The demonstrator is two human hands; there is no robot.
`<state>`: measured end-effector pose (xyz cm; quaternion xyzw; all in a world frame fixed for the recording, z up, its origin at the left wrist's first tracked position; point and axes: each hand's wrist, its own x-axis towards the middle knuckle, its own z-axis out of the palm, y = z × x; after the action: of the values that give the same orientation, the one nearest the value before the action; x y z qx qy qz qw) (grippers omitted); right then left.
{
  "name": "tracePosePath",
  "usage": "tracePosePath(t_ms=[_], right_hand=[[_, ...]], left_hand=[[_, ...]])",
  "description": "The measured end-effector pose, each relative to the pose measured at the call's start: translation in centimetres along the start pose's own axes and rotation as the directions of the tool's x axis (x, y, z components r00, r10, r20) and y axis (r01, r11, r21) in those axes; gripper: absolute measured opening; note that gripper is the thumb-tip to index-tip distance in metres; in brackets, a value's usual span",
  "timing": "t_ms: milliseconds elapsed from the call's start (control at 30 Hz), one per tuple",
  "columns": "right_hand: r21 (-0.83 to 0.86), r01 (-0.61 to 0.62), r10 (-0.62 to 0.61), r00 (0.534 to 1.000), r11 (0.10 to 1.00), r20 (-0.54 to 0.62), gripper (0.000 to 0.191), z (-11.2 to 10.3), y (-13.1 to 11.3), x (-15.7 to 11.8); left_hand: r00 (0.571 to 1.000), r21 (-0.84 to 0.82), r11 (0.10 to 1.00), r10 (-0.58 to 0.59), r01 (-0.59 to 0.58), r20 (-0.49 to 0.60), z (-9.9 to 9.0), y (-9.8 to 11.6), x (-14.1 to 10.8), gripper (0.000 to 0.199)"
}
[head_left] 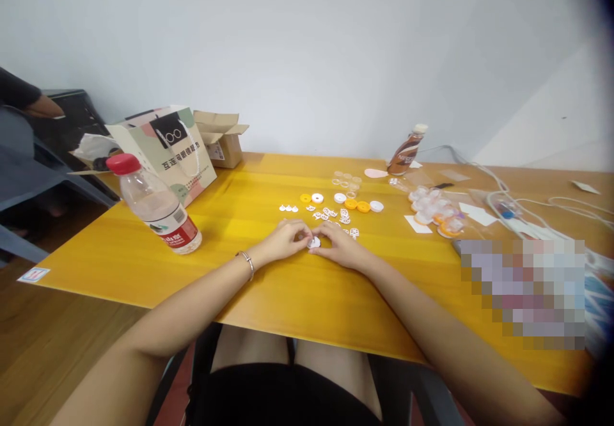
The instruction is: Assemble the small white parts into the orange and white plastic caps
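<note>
Between my two hands, just above the yellow table, is a small round white plastic piece (314, 242). My left hand (290, 237) pinches it from the left side. The fingers of my right hand (338, 245) curl round its right side. Right behind my hands lie several flat white cut-out pieces (330, 213) with holes. Farther back is a row of round caps, among them a yellow cap (363, 206) and a white cap (377, 206). Three small white pieces (288, 208) lie beyond my left hand. Clear round cups (348, 181) are grouped behind the caps.
A water bottle (160, 208) with a red cap stands left, before a paper bag (163, 151) and an open cardboard box (220, 141). A brown drink bottle (407, 151) stands at the back. Clear-and-orange round pieces (434, 208), white cards (477, 213) and cables (499, 183) lie right.
</note>
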<state>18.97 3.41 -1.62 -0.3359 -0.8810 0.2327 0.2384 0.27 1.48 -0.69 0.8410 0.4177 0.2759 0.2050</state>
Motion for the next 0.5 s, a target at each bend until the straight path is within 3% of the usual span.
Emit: tracePosePath(t_ms=[267, 500], right_hand=[[0.141, -0.004, 0.012, 0.998, 0.990, -0.054, 0.034, 0.28, -0.07, -0.02], [0.151, -0.016, 0.022, 0.999, 0.988, -0.043, 0.030, 0.14, -0.23, 0.02]], left_hand=[[0.999, 0.102, 0.995, 0.012, -0.007, -0.043, 0.16, 0.27, 0.03, 0.011], [0.999, 0.167, 0.985, 0.048, -0.047, 0.000, 0.15, 0.61, -0.07, 0.015]])
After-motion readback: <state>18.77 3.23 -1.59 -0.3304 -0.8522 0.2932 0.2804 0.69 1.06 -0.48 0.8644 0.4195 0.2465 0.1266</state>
